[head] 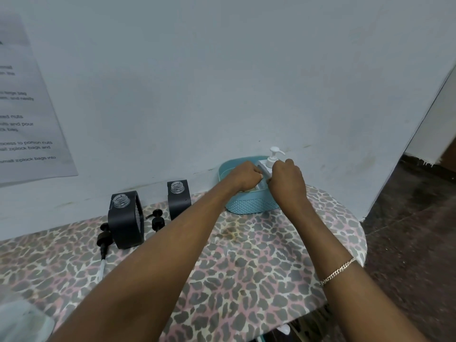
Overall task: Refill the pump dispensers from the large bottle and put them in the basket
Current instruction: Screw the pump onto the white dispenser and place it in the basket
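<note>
A light blue woven basket [249, 206] stands against the wall at the back of the leopard-print table [246, 267]. A white pump dispenser [272, 157] stands upright in it. My left hand [246, 178] and my right hand [287, 183] both reach into the basket and close around the dispenser's body, which they mostly hide. Two dark dispenser bottles with open clear necks stand to the left, the near one [127, 220] and the far one [179, 199]. Two black pump heads lie beside them, one [104, 239] with its tube, the other [156, 219] smaller.
A printed paper sheet [29, 107] hangs on the wall at left. A blurred pale object [22, 322] fills the bottom left corner. The table's rounded edge drops to a dark floor [414, 218] at right.
</note>
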